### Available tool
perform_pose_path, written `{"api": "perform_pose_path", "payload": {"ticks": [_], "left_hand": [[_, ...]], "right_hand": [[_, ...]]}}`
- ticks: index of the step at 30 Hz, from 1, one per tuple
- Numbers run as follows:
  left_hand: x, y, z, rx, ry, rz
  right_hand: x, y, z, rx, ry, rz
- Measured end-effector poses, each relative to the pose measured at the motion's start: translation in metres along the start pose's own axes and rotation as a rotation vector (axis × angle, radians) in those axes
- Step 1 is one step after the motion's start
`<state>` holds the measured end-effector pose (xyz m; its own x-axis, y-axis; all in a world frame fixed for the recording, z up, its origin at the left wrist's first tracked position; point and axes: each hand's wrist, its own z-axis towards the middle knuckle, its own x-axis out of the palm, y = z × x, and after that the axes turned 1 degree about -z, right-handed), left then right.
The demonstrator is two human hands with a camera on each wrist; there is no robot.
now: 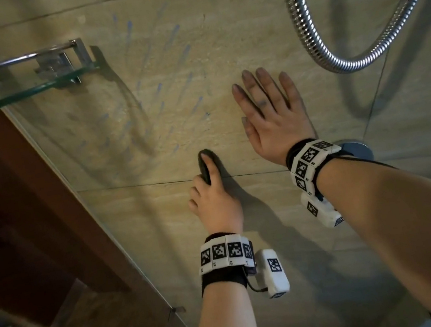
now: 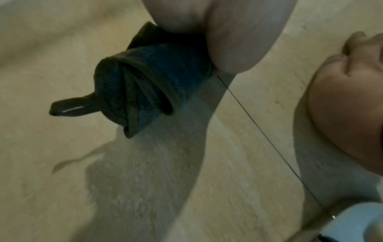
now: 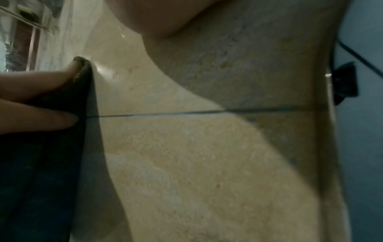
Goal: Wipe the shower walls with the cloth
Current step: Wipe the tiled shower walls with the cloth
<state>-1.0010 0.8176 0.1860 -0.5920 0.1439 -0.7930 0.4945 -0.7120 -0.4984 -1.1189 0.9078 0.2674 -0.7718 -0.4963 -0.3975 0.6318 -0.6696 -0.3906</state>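
The beige tiled shower wall [image 1: 157, 93] carries faint blue streaks. My left hand [image 1: 212, 195] grips a bunched dark cloth [image 1: 204, 166] and presses it to the wall just above a grout line [image 1: 127, 187]. In the left wrist view the cloth [image 2: 145, 85] sticks out below my curled fingers [image 2: 238, 41], with a loop dangling. My right hand [image 1: 271, 114] lies flat on the wall to the right of the cloth, fingers spread and tips smudged dark. From the right wrist view, the cloth [image 3: 51, 147] shows at the left under the left hand's fingers [image 3: 41, 117].
A glass shelf [image 1: 25, 89] with bottles juts from the wall at upper left. A glass panel [image 1: 88, 213] runs down the left side. A metal shower hose [image 1: 308, 27] loops at upper right, and a round chrome fitting [image 1: 359, 149] sits behind my right wrist.
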Motion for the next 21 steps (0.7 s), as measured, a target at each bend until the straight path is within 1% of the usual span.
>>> {"api": "perform_pose_path", "payload": {"ticks": [1, 2, 5, 6, 8, 11, 14, 18, 21], "left_hand": [[-0.001, 0.004, 0.003, -0.026, 0.002, 0.028], [-0.004, 0.008, 0.008, -0.082, 0.005, 0.031], [-0.014, 0.024, 0.024, -0.324, 0.011, -0.101], [-0.016, 0.028, 0.028, -0.376, 0.007, -0.157], [-0.015, 0.03, 0.033, -0.41, -0.003, -0.248], [-0.004, 0.02, 0.03, -0.345, -0.039, -0.286], [0.009, 0.008, 0.014, -0.223, -0.032, -0.229], [0.016, -0.005, -0.008, 0.003, 0.015, -0.18], [0.022, -0.013, -0.016, 0.227, 0.01, -0.133]], "right_hand": [[0.0, 0.0, -0.001, -0.001, 0.001, -0.001], [0.001, 0.0, 0.0, -0.002, 0.001, -0.005], [0.001, 0.0, 0.0, -0.006, 0.003, -0.009], [0.001, 0.0, 0.0, -0.008, 0.003, -0.008], [0.001, 0.0, -0.001, -0.007, 0.001, -0.01], [0.001, 0.0, -0.001, -0.003, -0.006, -0.015], [0.001, 0.001, 0.0, 0.001, -0.001, -0.009], [0.0, 0.0, 0.0, -0.002, 0.004, -0.01], [0.0, 0.0, 0.0, 0.0, 0.003, -0.006]]}}
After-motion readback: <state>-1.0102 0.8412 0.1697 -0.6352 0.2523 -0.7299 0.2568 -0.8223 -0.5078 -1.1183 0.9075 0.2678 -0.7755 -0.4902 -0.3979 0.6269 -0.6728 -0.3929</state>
